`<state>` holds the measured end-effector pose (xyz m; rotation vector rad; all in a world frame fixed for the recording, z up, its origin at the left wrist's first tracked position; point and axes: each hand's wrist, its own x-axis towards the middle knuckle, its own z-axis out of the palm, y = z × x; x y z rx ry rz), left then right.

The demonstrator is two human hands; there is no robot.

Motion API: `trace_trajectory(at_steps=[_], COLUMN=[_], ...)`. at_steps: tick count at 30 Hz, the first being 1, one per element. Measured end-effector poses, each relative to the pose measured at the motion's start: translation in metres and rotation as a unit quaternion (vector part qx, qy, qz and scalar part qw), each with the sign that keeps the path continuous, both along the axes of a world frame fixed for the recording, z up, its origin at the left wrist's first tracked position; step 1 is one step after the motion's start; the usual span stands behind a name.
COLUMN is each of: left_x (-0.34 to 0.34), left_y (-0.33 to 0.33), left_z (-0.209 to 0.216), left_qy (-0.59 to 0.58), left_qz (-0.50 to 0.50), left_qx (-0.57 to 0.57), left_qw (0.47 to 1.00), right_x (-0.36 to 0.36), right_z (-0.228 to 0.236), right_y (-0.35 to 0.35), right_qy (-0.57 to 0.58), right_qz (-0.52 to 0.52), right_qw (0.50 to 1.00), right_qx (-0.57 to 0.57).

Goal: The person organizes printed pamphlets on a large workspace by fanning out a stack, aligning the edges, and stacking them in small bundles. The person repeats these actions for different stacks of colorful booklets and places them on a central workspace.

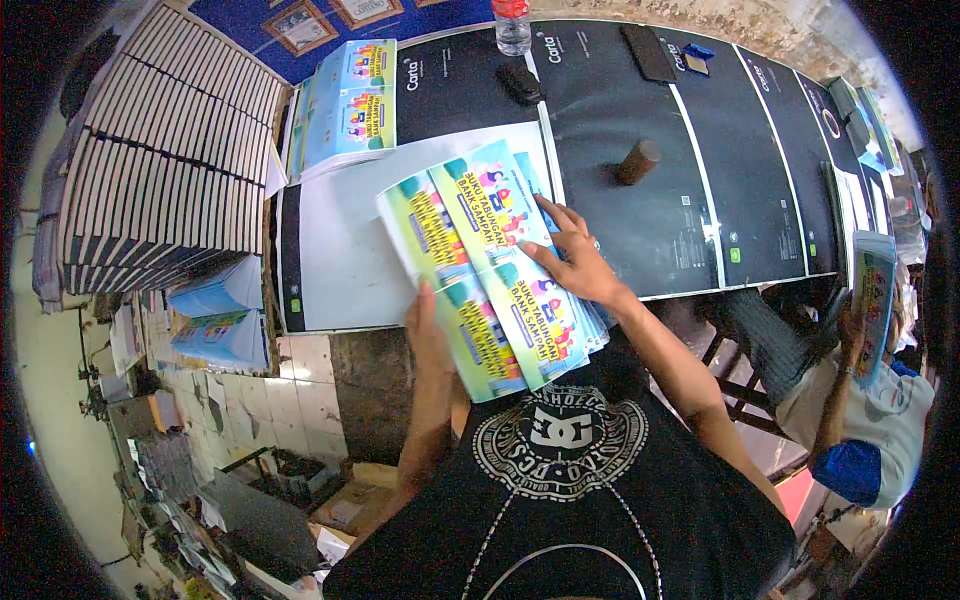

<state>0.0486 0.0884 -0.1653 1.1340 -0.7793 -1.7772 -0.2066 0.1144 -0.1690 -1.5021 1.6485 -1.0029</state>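
A stack of printed cover sheets (pixel 480 275), green, blue and yellow with cartoon figures, lies tilted over the near edge of the table in front of my chest. My left hand (pixel 428 335) grips its left edge, slightly blurred, with the fingers partly hidden behind the sheets. Across the right side of the stack rests my right hand (pixel 578 262), its fingers apart and touching the top sheet. More sheets fan out under that hand. Farther back on the left, a second pile of similar printed sheets (pixel 345 110) sits on the table.
A tall stack of bound books (pixel 165 150) stands at the left. On the black-covered table (pixel 630 240) are a brown cylinder (pixel 638 162), a black mouse-like object (pixel 520 84), a water bottle (pixel 513 30) and a dark flat case (pixel 649 52). Another person (pixel 850 430) sits at the right holding sheets.
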Motion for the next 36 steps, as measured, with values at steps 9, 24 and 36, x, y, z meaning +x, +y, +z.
trace_trajectory(at_steps=[9, 24, 36], left_x=[0.015, -0.050, -0.047], left_y=[0.005, 0.003, 0.002], left_z=[0.011, 0.007, 0.007], left_qy=[0.074, 0.070, 0.102], left_qz=[0.084, -0.055, -0.075], left_qx=[0.046, -0.015, 0.003], left_qw=[0.993, 0.996, 0.992], right_x=[0.004, -0.001, 0.002], right_z=[0.001, 0.005, 0.006], right_y=[0.014, 0.003, 0.004], right_qy=[0.375, -0.024, -0.015], right_qz=[0.017, 0.008, 0.012], right_qw=[0.924, 0.999, 1.000], right_qx=[-0.071, 0.036, 0.024])
